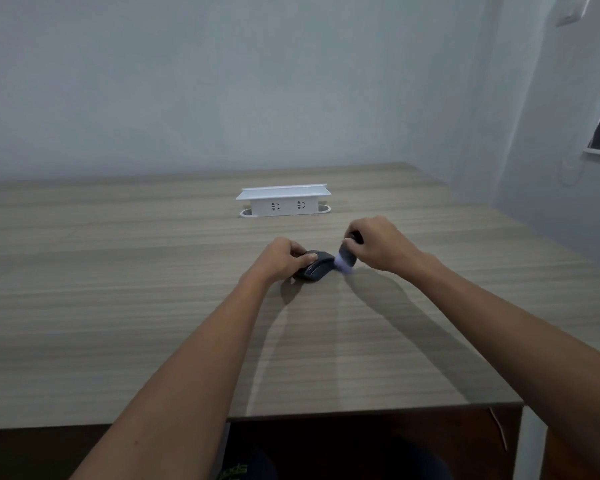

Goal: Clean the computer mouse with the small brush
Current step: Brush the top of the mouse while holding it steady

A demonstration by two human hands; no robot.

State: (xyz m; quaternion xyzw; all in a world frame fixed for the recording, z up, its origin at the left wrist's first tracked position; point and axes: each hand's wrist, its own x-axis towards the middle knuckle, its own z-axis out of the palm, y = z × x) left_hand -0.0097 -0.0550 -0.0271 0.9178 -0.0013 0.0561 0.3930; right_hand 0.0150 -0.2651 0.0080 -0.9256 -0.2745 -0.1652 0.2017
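Wood-grain laminate covers the table (pixel 118 306) we work at, and its near edge runs across the lower part of our view, with a white leg at the right corner. Our left hand (pixel 284 259) is curled around the far left side of the dark computer mouse (pixel 317 270), thumb on top, pinning it flat to the tabletop near the middle of the surface. Our right hand (pixel 378 245) is closed around the dark handle of the small brush (pixel 347 258), whose pale bristles point down and left and meet the right end of the mouse; the bristle tips are blurred, so we cannot tell exactly where they touch. Beyond our hands, well apart from the mouse, a white socket box (pixel 283 202) stands up out of the tabletop with two outlets facing us. Wide bare surface stretches to the left of the mouse and toward us, as far as the near edge. To the right the table's side edge runs away diagonally, nearer to our right forearm. A pale wall (pixel 222 81) stands behind the far edge of the table.
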